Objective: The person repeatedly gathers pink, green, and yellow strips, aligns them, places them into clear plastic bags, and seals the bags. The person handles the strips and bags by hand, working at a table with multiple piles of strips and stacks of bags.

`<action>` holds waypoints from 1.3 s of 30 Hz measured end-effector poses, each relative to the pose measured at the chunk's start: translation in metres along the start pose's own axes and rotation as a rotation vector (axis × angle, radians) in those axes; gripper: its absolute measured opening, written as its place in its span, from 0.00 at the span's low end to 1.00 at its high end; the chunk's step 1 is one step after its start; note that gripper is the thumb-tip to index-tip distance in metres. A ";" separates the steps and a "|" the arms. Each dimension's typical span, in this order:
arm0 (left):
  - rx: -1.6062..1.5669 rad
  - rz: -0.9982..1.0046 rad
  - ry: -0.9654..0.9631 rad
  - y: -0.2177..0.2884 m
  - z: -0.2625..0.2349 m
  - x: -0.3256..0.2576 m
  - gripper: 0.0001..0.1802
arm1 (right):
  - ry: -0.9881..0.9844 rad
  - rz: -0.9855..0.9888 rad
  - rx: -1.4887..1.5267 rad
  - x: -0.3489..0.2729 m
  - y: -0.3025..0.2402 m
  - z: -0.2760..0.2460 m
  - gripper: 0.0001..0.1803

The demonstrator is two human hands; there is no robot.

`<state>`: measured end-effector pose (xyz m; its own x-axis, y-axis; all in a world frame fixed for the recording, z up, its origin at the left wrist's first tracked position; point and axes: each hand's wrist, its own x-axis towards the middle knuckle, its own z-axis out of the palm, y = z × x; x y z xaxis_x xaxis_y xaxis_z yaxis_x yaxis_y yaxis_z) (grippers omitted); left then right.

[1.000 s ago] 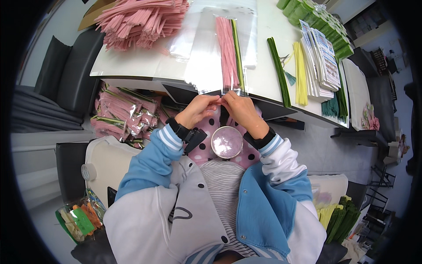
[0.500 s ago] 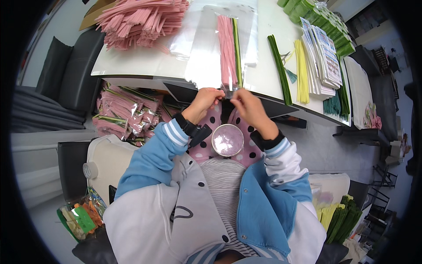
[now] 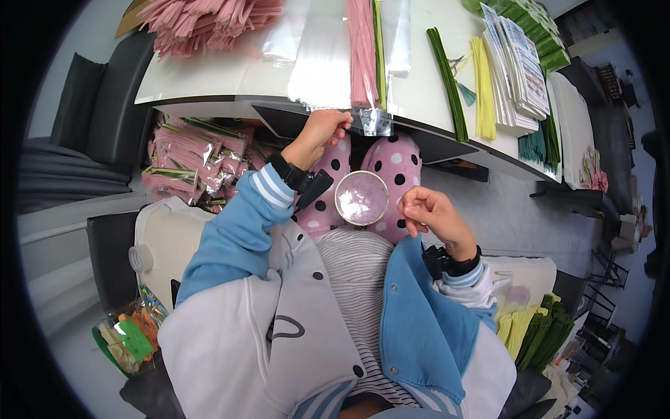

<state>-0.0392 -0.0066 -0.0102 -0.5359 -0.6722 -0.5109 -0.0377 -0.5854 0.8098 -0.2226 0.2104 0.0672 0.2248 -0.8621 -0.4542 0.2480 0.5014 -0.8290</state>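
A clear plastic bag [image 3: 377,124] lies at the table's near edge, its end hanging over. Inside are long fuzzy pink stems [image 3: 361,63] beside a thinner green bundle [image 3: 380,52]. My left hand [image 3: 326,133] is closed, fingertips pinched at the left corner of the bag's overhanging end. Drawn back above my right thigh, my right hand [image 3: 438,218] has its fingers curled and pinched; anything between them is too small to make out. A round tub [image 3: 361,198] with a pale rim and shiny, pinkish translucent contents sits between my thighs.
Loose pink stems [image 3: 209,24] are heaped at the table's far left, near flat clear bags [image 3: 317,70]. Rightward lie dark green stems [image 3: 448,84], yellow stems [image 3: 483,91], scissors [image 3: 457,64] and stacked printed sheets [image 3: 513,77]. Filled bags [image 3: 195,157] pile up below the table's left side.
My right hand has left the bag's end and come back toward my body, lower right. My left hand stays at the bag. The view has tilted slightly, shifting the table upward.
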 end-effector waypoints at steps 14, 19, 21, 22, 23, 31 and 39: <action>0.022 0.012 0.032 -0.006 -0.001 0.005 0.09 | 0.361 -0.286 -0.748 0.025 0.054 -0.003 0.05; 0.088 0.067 0.006 -0.005 -0.005 0.000 0.09 | 0.341 -0.335 -1.063 0.004 0.041 -0.005 0.08; 0.134 0.091 0.004 -0.004 -0.006 -0.005 0.10 | 0.286 -0.304 -1.097 -0.002 0.034 -0.011 0.09; 0.180 0.100 0.018 -0.002 -0.007 -0.008 0.10 | 0.318 -0.291 -1.103 -0.003 0.031 -0.015 0.09; 0.228 0.119 0.024 0.000 -0.009 -0.011 0.09 | 0.354 -0.285 -1.107 -0.003 0.027 -0.020 0.10; 1.341 1.008 0.211 0.014 0.005 -0.030 0.20 | 0.584 -0.805 -1.436 0.077 -0.003 -0.050 0.21; 1.316 1.265 0.031 0.068 0.014 -0.037 0.08 | 0.489 -1.059 -1.354 0.106 -0.061 -0.036 0.09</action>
<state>-0.0340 -0.0152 0.0681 -0.7530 -0.3935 0.5274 -0.2401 0.9105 0.3366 -0.2479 0.0861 0.0581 0.1648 -0.8118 0.5603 -0.8401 -0.4131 -0.3515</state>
